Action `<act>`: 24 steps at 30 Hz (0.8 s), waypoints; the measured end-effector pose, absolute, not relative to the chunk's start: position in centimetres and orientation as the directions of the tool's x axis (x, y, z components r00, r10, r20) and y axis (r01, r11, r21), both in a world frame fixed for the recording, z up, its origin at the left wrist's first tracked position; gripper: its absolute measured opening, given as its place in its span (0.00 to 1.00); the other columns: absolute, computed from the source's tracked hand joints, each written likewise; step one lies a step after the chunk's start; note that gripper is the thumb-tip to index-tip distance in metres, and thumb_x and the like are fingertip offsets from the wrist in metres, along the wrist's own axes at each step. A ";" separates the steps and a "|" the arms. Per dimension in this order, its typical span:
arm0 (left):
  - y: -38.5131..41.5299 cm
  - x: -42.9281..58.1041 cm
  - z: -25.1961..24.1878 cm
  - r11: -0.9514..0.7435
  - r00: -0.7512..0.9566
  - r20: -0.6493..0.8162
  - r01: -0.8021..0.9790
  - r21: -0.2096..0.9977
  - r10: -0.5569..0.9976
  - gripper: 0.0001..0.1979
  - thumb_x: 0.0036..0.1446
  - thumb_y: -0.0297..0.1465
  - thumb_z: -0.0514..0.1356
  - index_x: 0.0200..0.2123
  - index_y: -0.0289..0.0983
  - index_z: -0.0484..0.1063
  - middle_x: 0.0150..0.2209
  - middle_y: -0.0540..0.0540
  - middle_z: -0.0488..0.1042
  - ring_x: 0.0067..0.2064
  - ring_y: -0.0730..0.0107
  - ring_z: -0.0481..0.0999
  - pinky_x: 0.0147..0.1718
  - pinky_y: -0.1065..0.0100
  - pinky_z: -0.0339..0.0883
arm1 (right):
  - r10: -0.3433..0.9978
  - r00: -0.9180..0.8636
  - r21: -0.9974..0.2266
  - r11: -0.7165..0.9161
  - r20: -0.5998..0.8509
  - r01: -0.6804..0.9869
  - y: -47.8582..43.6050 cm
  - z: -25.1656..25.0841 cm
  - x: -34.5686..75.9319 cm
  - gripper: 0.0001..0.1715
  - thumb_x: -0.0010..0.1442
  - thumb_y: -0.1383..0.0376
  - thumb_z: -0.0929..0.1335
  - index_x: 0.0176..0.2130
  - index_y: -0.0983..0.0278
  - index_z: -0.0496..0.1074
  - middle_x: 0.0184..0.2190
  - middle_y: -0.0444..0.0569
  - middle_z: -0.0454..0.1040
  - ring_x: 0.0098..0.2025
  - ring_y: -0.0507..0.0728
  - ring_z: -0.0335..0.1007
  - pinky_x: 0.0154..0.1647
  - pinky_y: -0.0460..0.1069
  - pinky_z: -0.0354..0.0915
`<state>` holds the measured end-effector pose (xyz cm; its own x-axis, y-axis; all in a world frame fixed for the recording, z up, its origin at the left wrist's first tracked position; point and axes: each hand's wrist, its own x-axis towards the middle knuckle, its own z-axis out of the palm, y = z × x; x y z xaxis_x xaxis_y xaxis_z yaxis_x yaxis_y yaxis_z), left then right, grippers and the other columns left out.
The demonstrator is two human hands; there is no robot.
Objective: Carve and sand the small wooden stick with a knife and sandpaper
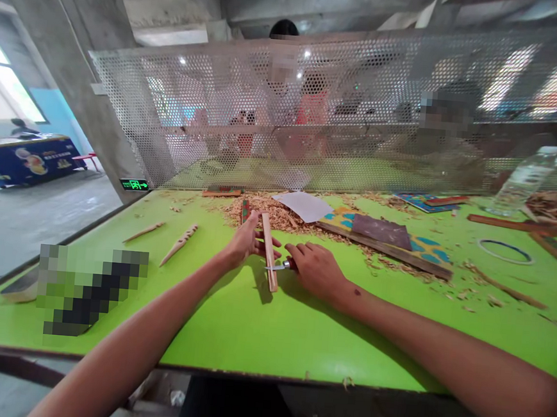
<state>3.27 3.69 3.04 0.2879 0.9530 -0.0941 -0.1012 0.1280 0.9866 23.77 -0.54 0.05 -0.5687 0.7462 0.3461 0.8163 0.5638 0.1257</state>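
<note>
Left hand [245, 241] grips a wooden stick [269, 253] on the green table [306, 342]; right hand [316, 270] is clenched on a small knife [278, 266], blade seemingly at the stick. Wood shavings [259, 212] lie just beyond the stick. Plastic bottle [524, 183] far right of stick, contents hard to tell. Table's front edge is below the stick.

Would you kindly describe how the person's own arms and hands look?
The left forearm and right forearm are bare, no sleeves in view. The left hand and right hand show no gloves, watch or bracelet. The right forearm has a dark mark near the wrist.
</note>
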 end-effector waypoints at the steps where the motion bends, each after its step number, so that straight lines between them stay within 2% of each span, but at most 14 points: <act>1: 3.5 3.5 3.1 0.127 0.326 -0.089 -0.098 0.987 0.941 0.31 0.72 0.50 0.37 0.69 0.38 0.45 0.36 0.37 0.80 0.27 0.55 0.83 0.29 0.55 0.78 | 0.772 -0.554 0.114 0.548 0.312 0.829 -0.5 0.2 23.7 0.17 0.70 0.67 0.61 0.53 0.67 0.72 0.43 0.56 0.80 0.40 0.60 0.74 0.40 0.51 0.59; 4: 3.1 3.8 3.0 0.119 0.403 -0.060 -0.124 0.985 0.913 0.33 0.71 0.52 0.39 0.71 0.39 0.44 0.43 0.34 0.81 0.30 0.56 0.84 0.33 0.53 0.80 | 0.813 -0.520 0.083 0.518 0.262 0.851 -0.4 0.4 23.8 0.17 0.71 0.67 0.59 0.53 0.66 0.71 0.42 0.56 0.81 0.37 0.59 0.76 0.35 0.50 0.58; 7: 2.9 3.9 2.8 0.124 0.471 -0.026 -0.177 0.976 0.882 0.33 0.71 0.52 0.45 0.68 0.37 0.52 0.52 0.30 0.77 0.35 0.55 0.85 0.36 0.53 0.80 | 0.836 -0.483 0.064 0.484 0.260 0.873 -0.2 0.4 23.9 0.15 0.70 0.67 0.59 0.50 0.65 0.71 0.41 0.55 0.81 0.36 0.58 0.77 0.33 0.49 0.58; 10: 2.5 4.0 2.7 0.104 0.521 -0.006 -0.159 0.982 0.853 0.30 0.66 0.48 0.58 0.61 0.34 0.63 0.58 0.27 0.73 0.42 0.52 0.84 0.38 0.54 0.81 | 0.862 -0.423 0.051 0.427 0.280 0.903 0.1 0.3 24.1 0.14 0.70 0.67 0.59 0.49 0.66 0.71 0.39 0.55 0.82 0.35 0.59 0.78 0.32 0.49 0.57; 12: 2.0 4.2 2.7 0.082 0.549 -0.006 -0.113 0.990 0.836 0.28 0.58 0.39 0.69 0.57 0.32 0.67 0.60 0.26 0.72 0.43 0.52 0.84 0.39 0.55 0.81 | 0.870 -0.394 0.051 0.397 0.298 0.916 0.4 0.4 24.3 0.14 0.69 0.66 0.60 0.48 0.67 0.71 0.39 0.57 0.82 0.35 0.60 0.78 0.31 0.49 0.57; 14: 1.6 4.4 2.7 0.084 0.566 -0.020 -0.087 0.993 0.824 0.30 0.51 0.29 0.73 0.56 0.31 0.68 0.59 0.26 0.72 0.41 0.54 0.85 0.40 0.57 0.82 | 0.874 -0.385 0.069 0.383 0.297 0.921 0.6 0.5 24.4 0.13 0.68 0.68 0.61 0.48 0.68 0.71 0.39 0.58 0.81 0.35 0.60 0.78 0.30 0.49 0.56; 16: 1.3 4.6 2.7 0.105 0.553 -0.038 -0.089 0.990 0.832 0.32 0.48 0.25 0.74 0.55 0.31 0.67 0.55 0.27 0.75 0.37 0.57 0.85 0.39 0.59 0.82 | 0.876 -0.389 0.092 0.379 0.284 0.921 0.7 0.7 24.6 0.14 0.66 0.70 0.61 0.48 0.68 0.71 0.39 0.58 0.81 0.35 0.60 0.79 0.29 0.49 0.55; 19: 1.2 4.6 2.6 0.137 0.517 -0.069 -0.095 0.986 0.853 0.33 0.48 0.22 0.73 0.56 0.30 0.66 0.47 0.31 0.81 0.33 0.59 0.85 0.37 0.60 0.82 | 0.878 -0.385 0.110 0.369 0.284 0.923 0.8 0.8 24.6 0.14 0.65 0.72 0.61 0.48 0.69 0.72 0.37 0.58 0.81 0.35 0.61 0.79 0.29 0.50 0.55; 24: 1.3 4.6 2.5 0.173 0.526 -0.097 -0.097 0.980 0.845 0.30 0.53 0.25 0.72 0.55 0.29 0.64 0.38 0.35 0.82 0.34 0.59 0.85 0.39 0.60 0.82 | 0.889 -0.323 0.104 0.306 0.324 0.947 1.5 0.6 24.7 0.17 0.68 0.71 0.57 0.48 0.68 0.72 0.36 0.57 0.81 0.34 0.61 0.79 0.29 0.49 0.57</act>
